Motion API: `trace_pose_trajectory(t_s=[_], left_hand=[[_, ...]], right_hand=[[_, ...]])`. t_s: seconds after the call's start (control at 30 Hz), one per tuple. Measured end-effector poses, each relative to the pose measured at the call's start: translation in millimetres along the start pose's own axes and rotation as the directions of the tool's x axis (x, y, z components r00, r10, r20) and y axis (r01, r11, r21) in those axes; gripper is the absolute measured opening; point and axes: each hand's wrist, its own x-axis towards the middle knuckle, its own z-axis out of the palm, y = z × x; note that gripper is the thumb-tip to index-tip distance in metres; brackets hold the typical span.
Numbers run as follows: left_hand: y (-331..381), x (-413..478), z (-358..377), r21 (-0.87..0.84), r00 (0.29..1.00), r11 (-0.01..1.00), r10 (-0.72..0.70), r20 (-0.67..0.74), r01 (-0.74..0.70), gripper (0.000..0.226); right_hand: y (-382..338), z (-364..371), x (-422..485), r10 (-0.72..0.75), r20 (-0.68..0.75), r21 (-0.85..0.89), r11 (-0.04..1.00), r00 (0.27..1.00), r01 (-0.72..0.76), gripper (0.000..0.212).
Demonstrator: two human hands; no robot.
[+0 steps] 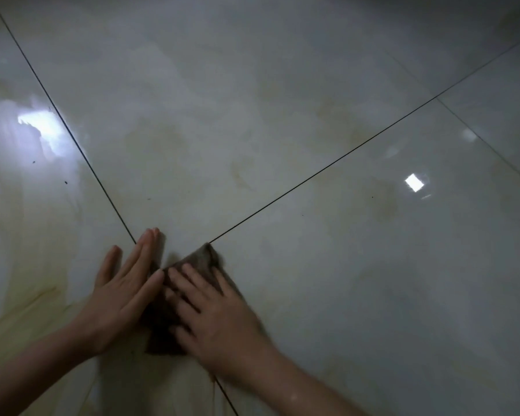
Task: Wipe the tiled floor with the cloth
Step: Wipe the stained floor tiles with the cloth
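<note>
Cloth (pixel 203 258), brown, on glossy tiled floor (pixel 282 100) where grout lines (pixel 312 177) meet.
Both hands flat, fingers straight: right hand (pixel 215 313) presses cloth; left hand (pixel 123 295) rests at its left edge.

We see a broad white glare (pixel 39 127) at the far left and a small bright rectangle of reflected light (pixel 414 182) at the right. A dark speck (pixel 33 162) and a second speck (pixel 65 182) lie below the glare. Yellowish streaks (pixel 39 295) run at lower left. A faint brown smudge (pixel 385 202), possibly a stain, sits near the rectangle.
</note>
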Motion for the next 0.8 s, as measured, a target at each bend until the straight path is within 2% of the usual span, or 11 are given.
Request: trace_pose_trajectory(t_s=[0.07, 0.17, 0.27, 0.33, 0.37, 0.43, 0.5, 0.6, 0.7, 0.77, 0.8], left_hand=[[-0.5, 0.5, -1.7, -0.019, 1.000, 1.000, 0.003, 0.010, -0.002, 0.083], [-1.0, 1.4, -2.2, -0.029, 0.999, 1.000, 0.011, 0.038, -0.010, 0.080], [-1.5, 3.0, -3.6, -0.087, 1.000, 0.996, 0.001, 0.030, 0.002, 0.075], [0.5, 3.4, -6.7, -0.154, 1.000, 0.988, -0.009, 0.020, 0.012, 0.070], [1.9, 3.1, -9.2, -0.191, 1.000, 0.981, -0.024, 0.006, 0.025, 0.068], [5.3, 0.7, -14.9, -0.214, 0.998, 0.976, -0.051, -0.039, 0.041, 0.068], [6.7, -4.5, -18.1, -0.085, 0.994, 0.996, -0.018, -0.111, 0.009, 0.072], [7.1, -15.0, -21.5, 0.067, 0.992, 0.998, 0.025, -0.123, -0.017, 0.074], [3.2, -21.6, -25.4, 0.159, 0.995, 0.983, 0.092, -0.021, -0.088, 0.074], [1.9, -22.9, -27.5, 0.257, 0.986, 0.952, 0.160, 0.040, -0.165, 0.072], [2.3, -23.1, -28.5, 0.294, 0.980, 0.935, 0.191, 0.056, -0.199, 0.070]], right_hand=[[44.5, -14.8, -5.6, -0.128, 0.028, -0.009, 0.992, 0.991, 0.128, 0.053], [113.7, -38.0, -7.8, 0.162, -0.063, -0.009, 0.987, 0.985, -0.163, 0.053], [125.0, -40.3, 2.1, 0.631, -0.167, 0.070, 0.774, 0.757, -0.630, 0.053], [89.8, -27.9, 20.6, 0.784, -0.172, 0.134, 0.619, 0.597, -0.774, 0.055], [63.2, -19.3, 27.7, 0.776, -0.166, 0.146, 0.630, 0.608, -0.763, 0.056], [1.8, -3.1, 30.6, 0.623, -0.179, 0.098, 0.781, 0.761, -0.617, 0.057], [-46.3, 7.3, 22.0, 0.442, -0.184, 0.036, 0.896, 0.878, -0.443, 0.055], [-56.8, 8.7, -6.4, 0.302, -0.090, 0.080, 0.952, 0.949, -0.295, 0.052], [-0.8, -6.0, -47.2, 0.204, -0.060, 0.044, 0.979, 0.977, -0.201, 0.051], [66.4, -19.8, -77.1, 0.361, -0.116, 0.063, 0.932, 0.925, -0.356, 0.048], [102.1, -29.1, -91.4, 0.506, -0.129, 0.111, 0.862, 0.853, -0.495, 0.048]])
